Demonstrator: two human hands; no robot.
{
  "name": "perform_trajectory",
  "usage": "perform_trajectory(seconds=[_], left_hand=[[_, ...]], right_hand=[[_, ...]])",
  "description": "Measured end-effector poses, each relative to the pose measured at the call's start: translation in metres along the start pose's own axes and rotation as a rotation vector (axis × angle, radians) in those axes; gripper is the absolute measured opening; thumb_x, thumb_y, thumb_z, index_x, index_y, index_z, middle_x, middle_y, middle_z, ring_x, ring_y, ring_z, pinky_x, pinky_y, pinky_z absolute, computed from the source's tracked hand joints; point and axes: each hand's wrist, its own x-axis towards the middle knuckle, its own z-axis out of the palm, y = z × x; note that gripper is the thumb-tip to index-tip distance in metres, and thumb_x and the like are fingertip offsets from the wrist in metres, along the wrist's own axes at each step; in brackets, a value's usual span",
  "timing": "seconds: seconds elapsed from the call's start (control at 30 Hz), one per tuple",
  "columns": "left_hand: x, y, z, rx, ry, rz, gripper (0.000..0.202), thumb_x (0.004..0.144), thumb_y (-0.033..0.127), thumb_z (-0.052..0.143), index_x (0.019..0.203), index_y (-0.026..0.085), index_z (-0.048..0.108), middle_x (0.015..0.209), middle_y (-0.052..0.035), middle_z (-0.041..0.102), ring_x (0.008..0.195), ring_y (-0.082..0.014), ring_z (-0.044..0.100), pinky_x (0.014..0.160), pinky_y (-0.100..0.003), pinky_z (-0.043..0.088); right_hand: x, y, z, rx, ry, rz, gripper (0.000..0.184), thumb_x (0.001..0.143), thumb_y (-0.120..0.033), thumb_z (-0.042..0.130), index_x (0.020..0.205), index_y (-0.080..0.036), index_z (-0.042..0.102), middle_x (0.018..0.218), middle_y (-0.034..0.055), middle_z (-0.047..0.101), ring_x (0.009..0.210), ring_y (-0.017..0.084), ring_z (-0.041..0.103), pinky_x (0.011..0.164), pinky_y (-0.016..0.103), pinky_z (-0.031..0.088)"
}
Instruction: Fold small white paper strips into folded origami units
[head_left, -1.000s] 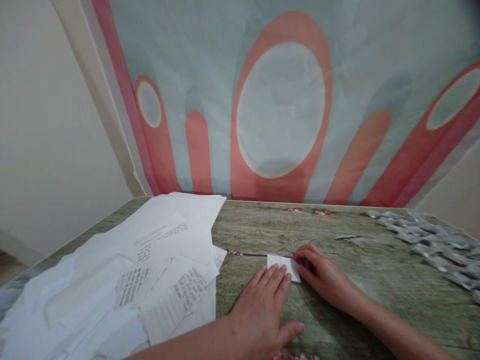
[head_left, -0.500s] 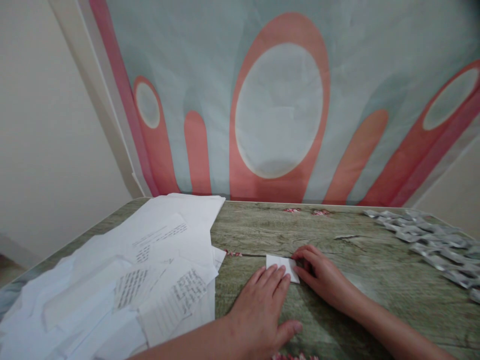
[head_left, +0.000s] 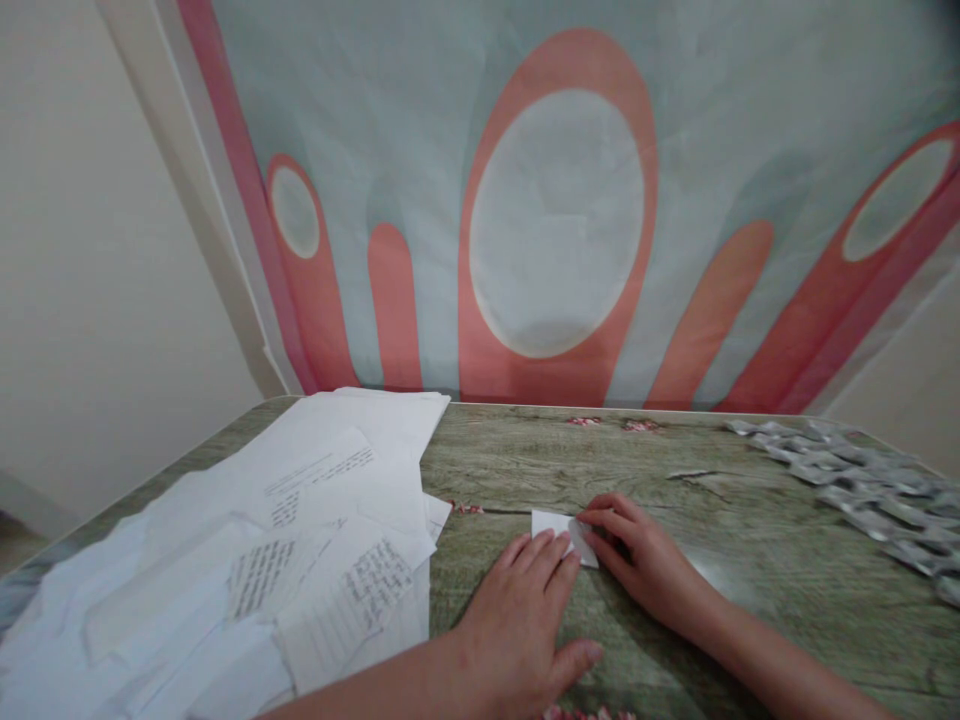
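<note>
I count one slip [head_left: 546, 521] and two hands, lower centre of the frame — left hand [head_left: 517, 605] flat on it, right hand [head_left: 637, 555] curled at its edge, gripping or not I can't tell.

Small white paper piece [head_left: 552, 521], partly covered, on wood-grain tabletop [head_left: 510, 460].
</note>
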Motion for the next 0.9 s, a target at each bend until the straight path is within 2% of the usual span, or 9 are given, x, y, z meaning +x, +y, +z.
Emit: perform_trajectory(seconds=[0.1,0.23,0.43,0.63,0.9], left_hand=[[0.0004,0.0010,-0.0004,0.004,-0.006,-0.001,0.065,0.089,0.058,0.031,0.139,0.016,0.028,0.147,-0.0095,0.024,0.135,-0.0254,0.018,0.112,-0.043,0.014],[0.0002,0.0015,-0.0012,0.006,-0.012,-0.006,0.065,0.089,0.058,0.031,0.139,0.016,0.028,0.147,-0.0096,0.024,0.135,-0.0255,0.019,0.112,-0.044,0.015],[0.0005,0.0005,-0.0015,0.005,-0.011,-0.005,0.065,0.089,0.058,0.031,0.139,0.016,0.028,0.147,-0.0092,0.024,0.135,-0.0249,0.017,0.112,-0.044,0.014],[-0.0004,0.0009,-0.0001,0.007,0.003,0.002,0.065,0.089,0.057,0.032,0.139,0.017,0.029,0.147,-0.0086,0.025,0.135,-0.0247,0.019,0.112,-0.043,0.015],[0.0029,-0.0041,-0.0032,0.062,0.024,-0.001,0.058,0.091,0.053,0.032,0.136,0.017,0.035,0.143,-0.0077,0.034,0.131,-0.0241,0.028,0.110,-0.041,0.020]], right_hand=[[-0.0013,-0.0033,0.0005,-0.038,0.008,-0.062,0.024,0.090,-0.020,0.043,0.107,-0.022,0.060,0.106,0.0083,0.053,0.097,0.020,0.053,0.085,0.034,0.045],[-0.0020,-0.0024,0.0026,-0.095,0.009,-0.114,0.026,0.090,-0.020,0.043,0.111,-0.023,0.059,0.107,0.0085,0.054,0.099,0.021,0.052,0.086,0.037,0.045],[-0.0010,-0.0019,0.0024,-0.152,-0.024,-0.116,0.027,0.090,-0.020,0.045,0.112,-0.024,0.059,0.105,0.0085,0.054,0.097,0.021,0.052,0.084,0.038,0.045],[-0.0005,-0.0038,0.0011,-0.184,-0.003,-0.126,0.026,0.089,-0.020,0.047,0.111,-0.024,0.061,0.105,0.0089,0.056,0.096,0.021,0.053,0.083,0.038,0.047],[-0.0017,0.0018,0.0038,-0.209,0.003,-0.130,0.027,0.088,-0.019,0.048,0.111,-0.023,0.062,0.105,0.0098,0.057,0.096,0.022,0.054,0.084,0.039,0.047]])
